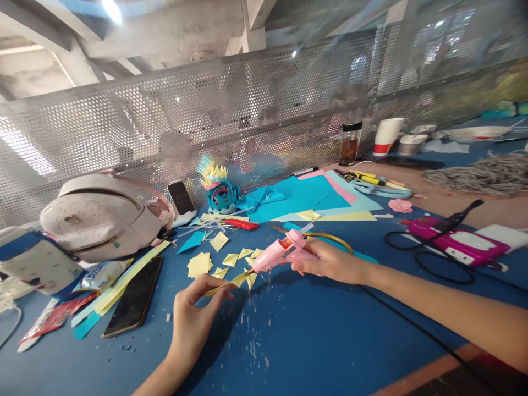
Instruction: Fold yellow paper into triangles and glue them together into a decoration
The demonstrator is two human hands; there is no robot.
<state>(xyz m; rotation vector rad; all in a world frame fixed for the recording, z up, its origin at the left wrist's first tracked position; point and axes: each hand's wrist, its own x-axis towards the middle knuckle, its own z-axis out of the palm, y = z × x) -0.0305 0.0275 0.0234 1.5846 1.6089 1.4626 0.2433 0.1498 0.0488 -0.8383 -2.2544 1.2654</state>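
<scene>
My right hand (pixel 325 261) is wrapped round the handle of a pink hot glue gun (pixel 278 251). The gun's nozzle points left and down, at or very close to a yellow folded paper piece (pixel 239 279). Pinched between the thumb and fingers of my left hand (pixel 200 308) is that yellow paper, part of it hidden by the fingers. Just beyond lie several small yellow paper pieces (pixel 231 259) and a stacked yellow paper shape (pixel 200 265). Behind them, a red utility knife (pixel 242 224) rests near a blue-and-yellow spiky paper model (pixel 220 190).
On the left are a pale backpack (pixel 103 214), a dark phone (pixel 136 300) and paper strips (pixel 119 286). Blue paper sheets (pixel 305 195) lie at the back. A magenta power strip (pixel 457 239) with black cables sits right. The gun's black cord (pixel 412 324) runs under my right forearm.
</scene>
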